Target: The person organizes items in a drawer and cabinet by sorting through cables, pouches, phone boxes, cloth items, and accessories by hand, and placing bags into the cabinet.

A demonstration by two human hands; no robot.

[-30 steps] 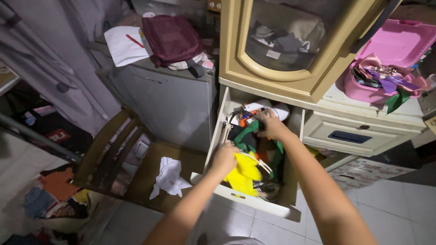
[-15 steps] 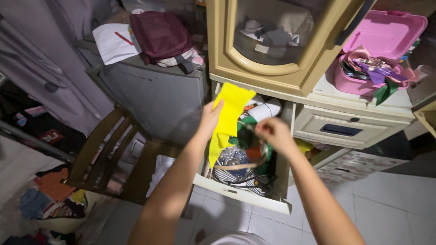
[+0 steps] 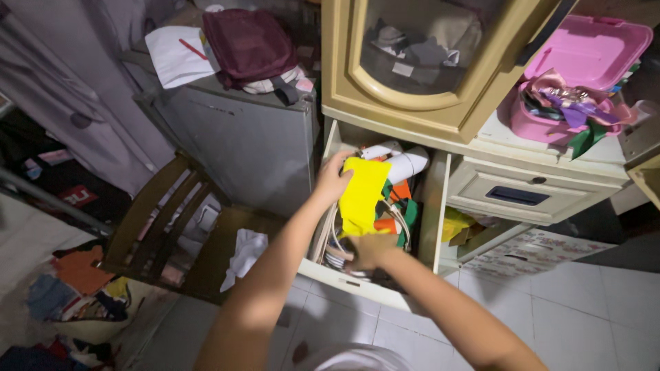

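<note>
A pulled-out cream drawer (image 3: 357,283) is crammed with coloured cloth scraps, white rolls and cords. My left hand (image 3: 333,177) grips the top of a bright yellow cloth (image 3: 362,196) and holds it up over the drawer. My right hand (image 3: 368,250) pinches the same cloth at its lower edge, close to the drawer's front. Orange and green fabric pieces (image 3: 397,209) and a coiled white cord (image 3: 331,249) lie under the cloth.
A glass-fronted cabinet (image 3: 419,62) stands above the drawer, a smaller shut drawer (image 3: 526,194) to its right. An open pink box (image 3: 574,82) holds ribbons. To the left are a grey unit (image 3: 240,144) with a maroon bag (image 3: 249,45), and a wooden chair (image 3: 172,237).
The yellow cloth, lifted out of the drawer, now hangs stretched between both hands. My right hand has moved from the drawer's back to its front and taken hold of the cloth's lower edge.
</note>
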